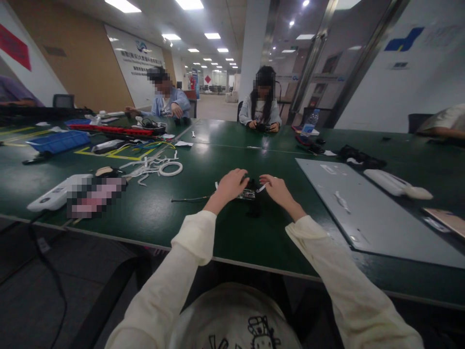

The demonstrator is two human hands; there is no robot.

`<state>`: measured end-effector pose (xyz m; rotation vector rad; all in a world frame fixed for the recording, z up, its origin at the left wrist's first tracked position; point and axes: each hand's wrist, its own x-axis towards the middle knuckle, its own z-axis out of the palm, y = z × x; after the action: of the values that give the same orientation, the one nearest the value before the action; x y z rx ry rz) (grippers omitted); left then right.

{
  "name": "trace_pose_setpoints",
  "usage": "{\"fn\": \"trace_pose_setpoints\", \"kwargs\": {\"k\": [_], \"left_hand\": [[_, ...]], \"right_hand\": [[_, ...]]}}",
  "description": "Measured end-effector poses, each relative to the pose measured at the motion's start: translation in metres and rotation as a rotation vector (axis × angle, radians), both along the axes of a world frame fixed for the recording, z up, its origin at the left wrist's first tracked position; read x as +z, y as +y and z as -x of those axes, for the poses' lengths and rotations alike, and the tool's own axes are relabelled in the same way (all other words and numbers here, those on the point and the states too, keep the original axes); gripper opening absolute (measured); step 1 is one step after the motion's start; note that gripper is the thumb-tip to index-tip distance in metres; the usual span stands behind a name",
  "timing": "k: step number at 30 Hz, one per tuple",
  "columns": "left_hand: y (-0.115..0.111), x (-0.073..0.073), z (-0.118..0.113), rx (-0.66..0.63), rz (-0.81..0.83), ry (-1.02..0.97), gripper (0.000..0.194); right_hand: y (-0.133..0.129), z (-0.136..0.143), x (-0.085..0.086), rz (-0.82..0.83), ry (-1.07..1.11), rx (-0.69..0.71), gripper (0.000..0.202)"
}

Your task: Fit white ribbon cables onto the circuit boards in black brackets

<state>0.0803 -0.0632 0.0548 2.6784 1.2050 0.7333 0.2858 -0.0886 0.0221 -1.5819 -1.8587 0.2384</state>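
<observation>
Green table with a smooth, shiny top carries the small work, and its flat surface seems to give the piece a steady support from below. The small electronic piece lies on it in front of the person's body, between the two hands, probably because there both hands can reach it equally. The left hand is over the left side of this piece, with its fingers bent toward it, maybe to keep it from sliding; the back of the hand hides the contact, so I cannot tell if the fingers are pressed together or how firmly they grip. The right hand is just beside the piece on the other side, and its thumb and forefinger appear to be pinching a narrow white strip; such a light hold by the tips would suit a thing so thin. A dark thin cable lies on the table to the left of the left hand, out from under the fingers. Farther left, white cut strips are in a loose heap and touch a white ring, within reach but apart from the hands. On the right, a grey panel lies flat, and its broad face bears a few small bits, perhaps so that they are easy to see.
</observation>
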Motion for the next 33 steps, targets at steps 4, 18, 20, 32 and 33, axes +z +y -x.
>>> {"fn": "trace_pose_setpoints", "kwargs": {"k": [4,18,20,32,33], "left_hand": [[-0.007,-0.020,-0.033,-0.123,0.059,0.046,0.045],[-0.003,-0.032,-0.032,-0.046,0.065,-0.092,0.061],[-0.001,-0.031,-0.027,-0.131,0.045,-0.213,0.059],[-0.002,-0.018,-0.019,-0.300,-0.126,-0.167,0.017],[-0.001,-0.018,-0.019,-0.285,-0.133,-0.168,0.017]], "right_hand": [[0.000,-0.007,0.001,0.012,-0.244,0.034,0.034],[-0.017,-0.034,0.028,-0.058,-0.365,0.007,0.024],[-0.018,-0.026,0.028,-0.092,-0.314,0.095,0.024],[-0.025,-0.006,0.034,-0.013,-0.231,0.176,0.022],[-0.025,-0.006,0.034,0.013,-0.205,0.177,0.022]]}}
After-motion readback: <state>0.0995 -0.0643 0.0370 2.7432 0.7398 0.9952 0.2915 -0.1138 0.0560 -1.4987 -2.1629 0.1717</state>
